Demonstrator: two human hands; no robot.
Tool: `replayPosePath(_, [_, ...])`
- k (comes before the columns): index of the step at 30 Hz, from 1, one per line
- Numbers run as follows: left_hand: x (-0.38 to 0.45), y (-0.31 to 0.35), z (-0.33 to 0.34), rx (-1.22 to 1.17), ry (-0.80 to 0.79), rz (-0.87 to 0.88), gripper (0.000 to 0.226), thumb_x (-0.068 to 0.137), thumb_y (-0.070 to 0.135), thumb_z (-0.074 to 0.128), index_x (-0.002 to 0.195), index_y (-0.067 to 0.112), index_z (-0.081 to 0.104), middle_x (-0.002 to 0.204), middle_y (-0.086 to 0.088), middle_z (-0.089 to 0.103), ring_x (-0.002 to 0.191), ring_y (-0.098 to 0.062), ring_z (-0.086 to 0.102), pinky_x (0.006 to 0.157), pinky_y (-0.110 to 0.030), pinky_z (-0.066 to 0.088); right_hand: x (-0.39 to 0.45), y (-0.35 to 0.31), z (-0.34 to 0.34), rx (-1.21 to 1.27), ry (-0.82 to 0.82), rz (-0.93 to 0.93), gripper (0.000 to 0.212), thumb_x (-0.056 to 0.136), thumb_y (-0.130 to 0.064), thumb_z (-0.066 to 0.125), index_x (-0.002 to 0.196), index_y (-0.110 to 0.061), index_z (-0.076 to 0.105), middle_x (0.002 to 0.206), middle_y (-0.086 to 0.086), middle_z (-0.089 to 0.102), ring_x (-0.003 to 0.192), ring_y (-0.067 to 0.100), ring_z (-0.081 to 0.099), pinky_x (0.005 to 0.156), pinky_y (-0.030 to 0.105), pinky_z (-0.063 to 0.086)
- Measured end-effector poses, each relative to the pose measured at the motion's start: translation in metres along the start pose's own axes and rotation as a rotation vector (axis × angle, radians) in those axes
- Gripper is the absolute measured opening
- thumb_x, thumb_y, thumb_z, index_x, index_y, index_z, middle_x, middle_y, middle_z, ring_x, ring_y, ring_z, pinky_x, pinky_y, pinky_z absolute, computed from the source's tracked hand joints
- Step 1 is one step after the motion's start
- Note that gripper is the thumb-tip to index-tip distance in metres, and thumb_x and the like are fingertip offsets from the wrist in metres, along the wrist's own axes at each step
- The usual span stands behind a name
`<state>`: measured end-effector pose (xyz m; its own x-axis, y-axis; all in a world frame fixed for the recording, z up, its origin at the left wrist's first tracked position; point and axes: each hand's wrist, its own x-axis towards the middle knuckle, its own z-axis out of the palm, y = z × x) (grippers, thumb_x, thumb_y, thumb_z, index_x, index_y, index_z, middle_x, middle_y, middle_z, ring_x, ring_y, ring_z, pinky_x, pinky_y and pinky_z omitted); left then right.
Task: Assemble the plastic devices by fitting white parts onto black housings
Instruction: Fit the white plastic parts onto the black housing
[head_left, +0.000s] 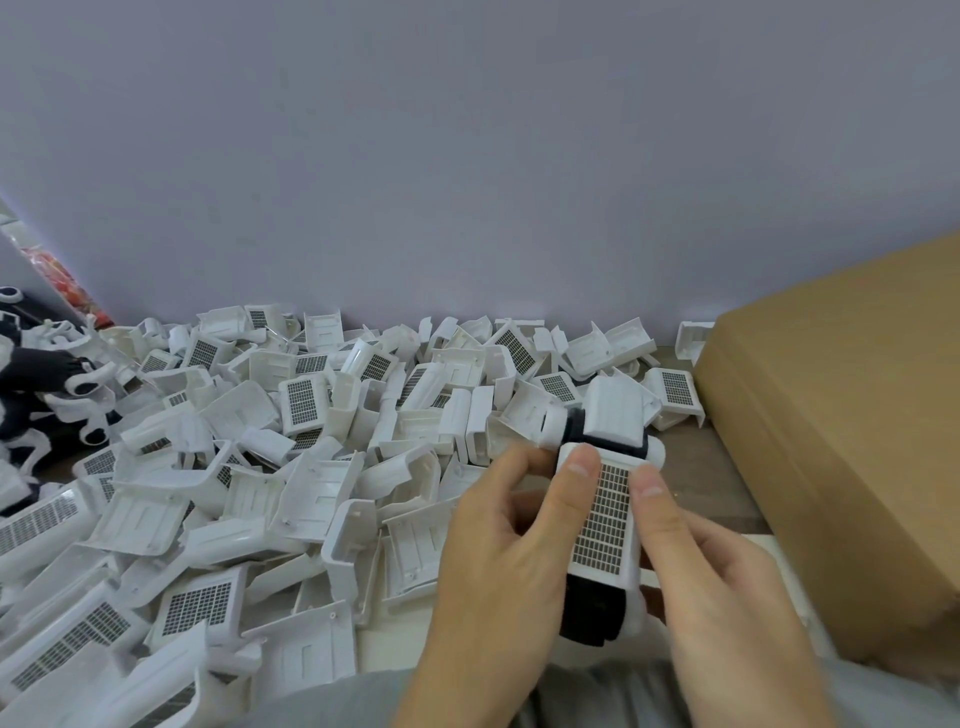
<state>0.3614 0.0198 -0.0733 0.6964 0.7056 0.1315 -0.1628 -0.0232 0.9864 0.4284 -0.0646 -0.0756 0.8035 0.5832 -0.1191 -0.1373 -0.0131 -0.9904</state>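
White plastic part with a dark gridded panel (602, 514) sits on a black plastic housing (589, 613), the pair held up in front of the person at near right, above the lap. Black housing shows below the white part's near end and again as a dark band at its far end, where a second white ribbed shell (615, 415) stands up from it. Left hand (498, 561) grips the assembly from the left, its thumb (576, 483) pressing on the gridded face and its fingers curled behind. Right hand (722, 587) grips from the right, its thumb (652, 493) lying along the panel's right edge and its fingers wrapped underneath.

To the left and beyond, a big loose heap of white plastic shells (291, 467) covers the surface back to a pale grey wall (467, 156). At far left lies a cluster of black-and-white assembled pieces (47, 384). A brown cardboard box (841, 441) stands on the right, just beside the hands.
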Motion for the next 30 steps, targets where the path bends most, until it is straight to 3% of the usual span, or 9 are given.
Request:
replayPosePath(6, [0.001,-0.002,-0.001,0.01,-0.025,0.05,0.044,0.088,0.049,0.06,0.084,0.006,0.068,0.059,0.004,0.064,0.052,-0.004,0.058,0.048,-0.014,0.044,-0.001,-0.002,-0.002,-0.014,0.02,0.011,0.038,0.059,-0.067,0.052,0.065,-0.04,0.078,0.07,-0.01,0.076,0.066,0.001,0.072,0.068,0.024,0.05])
replayPosePath(12, [0.001,-0.004,-0.003,-0.02,-0.062,0.008,0.039,0.093,0.046,0.06,0.089,0.008,0.071,0.065,0.003,0.067,0.057,-0.005,0.063,0.052,-0.016,0.047,0.001,-0.001,-0.002,0.017,0.024,-0.032,0.034,0.061,-0.065,0.054,0.064,-0.04,0.078,0.069,-0.01,0.075,0.064,0.0,0.071,0.052,0.007,0.047])
replayPosePath(17, [0.0,-0.009,-0.003,-0.041,-0.104,-0.026,0.028,0.087,0.044,0.068,0.093,0.016,0.07,0.071,0.003,0.071,0.061,-0.007,0.067,0.052,-0.016,0.049,0.003,0.005,-0.002,0.182,-0.066,0.011,0.042,0.058,-0.067,0.058,0.076,-0.037,0.081,0.08,0.001,0.078,0.076,0.012,0.076,0.074,0.033,0.052])
replayPosePath(21, [0.002,-0.014,-0.002,-0.014,-0.1,-0.003,0.038,0.072,0.056,0.07,0.088,0.022,0.075,0.075,-0.002,0.074,0.07,-0.012,0.071,0.06,-0.021,0.052,0.002,0.004,-0.002,0.203,-0.142,0.056,0.047,0.059,-0.074,0.071,0.084,-0.036,0.081,0.085,0.002,0.079,0.081,0.014,0.076,0.075,0.032,0.053])
replayPosePath(23, [0.003,-0.014,-0.003,-0.004,-0.094,-0.005,0.036,0.078,0.056,0.069,0.085,0.022,0.077,0.071,-0.001,0.073,0.065,-0.011,0.068,0.057,-0.021,0.05,0.001,0.003,-0.002,0.196,-0.14,0.07,0.05,0.062,-0.074,0.073,0.084,-0.03,0.082,0.081,0.003,0.078,0.077,0.015,0.076,0.065,0.027,0.057])
replayPosePath(26, [0.003,-0.014,-0.004,0.026,-0.095,0.02,0.041,0.085,0.055,0.062,0.086,0.017,0.078,0.067,-0.009,0.07,0.06,-0.016,0.063,0.053,-0.028,0.047,0.0,0.001,-0.003,0.208,-0.099,0.095,0.051,0.059,-0.063,0.067,0.071,-0.015,0.081,0.055,0.003,0.069,0.049,0.011,0.067,0.041,0.017,0.047])
replayPosePath(30, [0.002,-0.014,-0.006,0.021,-0.071,0.06,0.062,0.079,0.058,0.063,0.078,-0.004,0.07,0.073,-0.033,0.061,0.06,-0.023,0.057,0.055,-0.035,0.042,-0.003,-0.001,-0.001,0.16,-0.094,0.095,0.054,0.057,-0.066,0.063,0.072,-0.017,0.081,0.068,0.008,0.075,0.056,0.015,0.071,0.043,0.018,0.048])
